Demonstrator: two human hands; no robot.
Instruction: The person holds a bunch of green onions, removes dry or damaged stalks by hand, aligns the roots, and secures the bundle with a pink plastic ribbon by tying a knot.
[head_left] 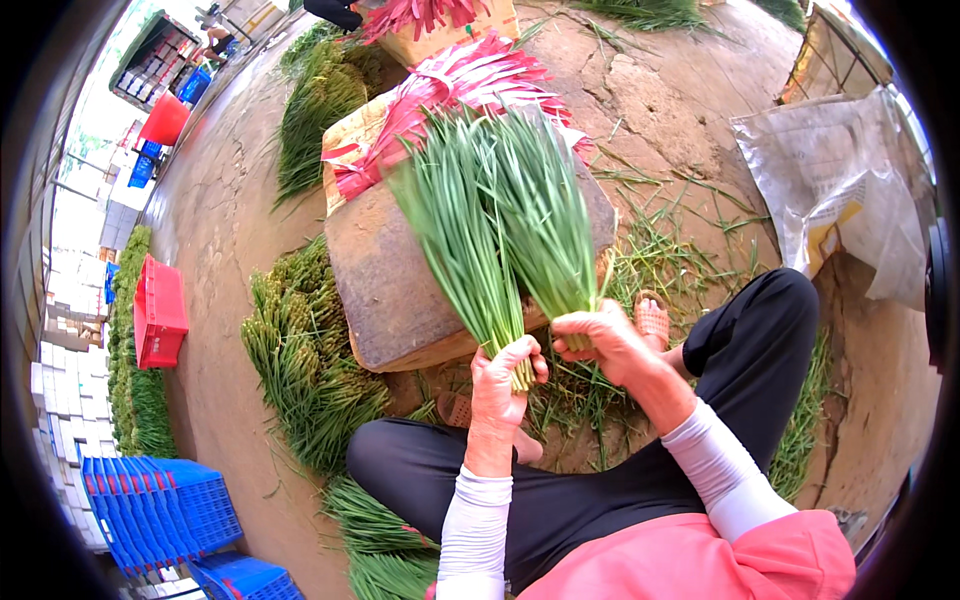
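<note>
The left hand point(502, 385) closes around 1 leafy green bunch point(458, 235), the right hand point(612, 343) around another bunch point(548, 225); their leaves spread over the low table point(385, 285), near pink strips point(490, 75).

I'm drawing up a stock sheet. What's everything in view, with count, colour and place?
Leaf bundles: two, green, one in each hand
Worktop: one, brown, under bundles
Strips: many, red and white, worktop's far end and beyond
Leaf piles: several, green, mostly floor at left
Loose leaves: many, green, floor right of worktop
Crate: one, red, left floor
Tub: one, red, upper left
Stacked crates: several, blue, lower left
Boxes: many, white, left edge
Plastic sheet: one, grey, right side
Sandals: two, tan, on feet
Trousers: one pair, black, legs
Top: one, pink, lower edge
Left hand: one, white-sleeved, around left bundle
Right hand: one, white-sleeved, around right bundle
</note>
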